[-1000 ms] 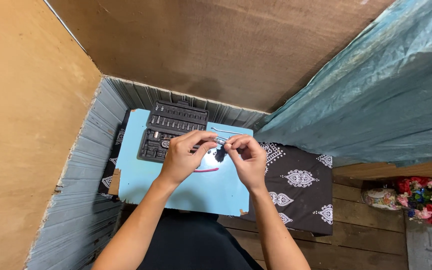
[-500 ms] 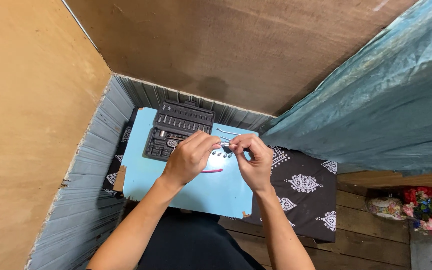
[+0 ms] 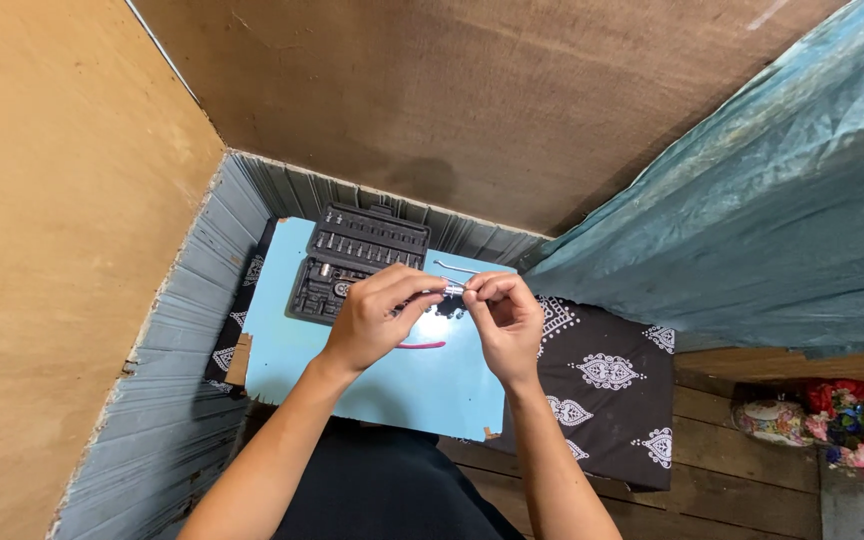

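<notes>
My left hand [image 3: 377, 315] and my right hand [image 3: 504, 318] meet over a light blue board [image 3: 352, 375]. Between their fingertips they pinch a small shiny metal socket piece [image 3: 452, 290]. A black tool case [image 3: 352, 265] with rows of sockets and bits lies open at the board's far left, just beyond my left hand. A thin bent metal rod [image 3: 455, 268] rests on the board behind my fingers. A red mark [image 3: 422, 345] shows on the board under my hands.
A black cloth with white patterns [image 3: 607, 385] covers the surface under the board. Plywood walls stand to the left and ahead, and a teal tarpaulin [image 3: 752, 210] hangs at the right. Wooden floor planks and a flowered object [image 3: 852, 425] lie at lower right.
Both hands stayed together over the board. The dark piece seen earlier between my fingers is gone from view, and a shiny metal piece now shows there. The camera shifted slightly.
</notes>
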